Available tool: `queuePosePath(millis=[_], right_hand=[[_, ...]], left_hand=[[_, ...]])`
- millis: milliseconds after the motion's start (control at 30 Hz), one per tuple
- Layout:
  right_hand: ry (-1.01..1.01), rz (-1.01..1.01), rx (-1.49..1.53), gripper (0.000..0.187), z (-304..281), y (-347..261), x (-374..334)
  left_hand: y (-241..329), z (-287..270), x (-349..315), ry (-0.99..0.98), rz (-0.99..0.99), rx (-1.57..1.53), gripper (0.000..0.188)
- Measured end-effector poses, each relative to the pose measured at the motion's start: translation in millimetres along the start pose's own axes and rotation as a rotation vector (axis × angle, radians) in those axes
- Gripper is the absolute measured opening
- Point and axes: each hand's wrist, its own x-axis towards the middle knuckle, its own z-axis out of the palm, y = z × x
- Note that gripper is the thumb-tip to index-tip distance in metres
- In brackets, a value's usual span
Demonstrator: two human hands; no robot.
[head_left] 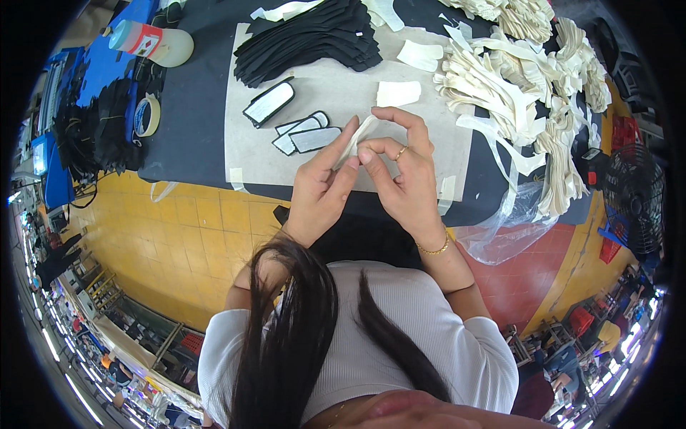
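Between my two hands, above the near half of the work sheet [343, 96], is a small folded cream fabric piece [365, 134]. My left hand [323, 187] pinches its near end between thumb and fingers. The thumb and fingertips of my right hand [406, 168] grip it from the other side. Just left of my hands lie several flat grey pieces with black edging [316, 139]; a similar stack [269, 104] rests farther back. Beyond my right fingers is a flat cream piece [399, 93], with another cream piece [420, 55] behind it.
A fanned pile of black fabric strips [311, 39] lies at the back. Heaped cream fabric pieces [507, 86] cover the table's right side, above a hanging plastic bag [500, 232]. On the left are a tape roll [147, 115] and a bottle [153, 44]. A black fan [634, 196] stands right.
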Motion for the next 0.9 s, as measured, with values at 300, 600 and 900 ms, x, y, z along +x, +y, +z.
queuePosePath(millis=[300,600,900], right_hand=[[-0.030,0.019,-0.090,0.016,-4.4,0.3,-0.4],[-0.063,0.037,-0.097,0.019,-6.7,-1.9,0.5],[0.022,-0.048,-0.055,0.007,-1.0,3.1,-1.1]], left_hand=[[2.2,6.3,1.7,0.025,0.112,-0.030,0.059],[3.1,1.2,0.8,-0.034,0.119,0.056,0.061],[7.0,2.7,1.4,-0.015,0.163,0.130,0.063]])
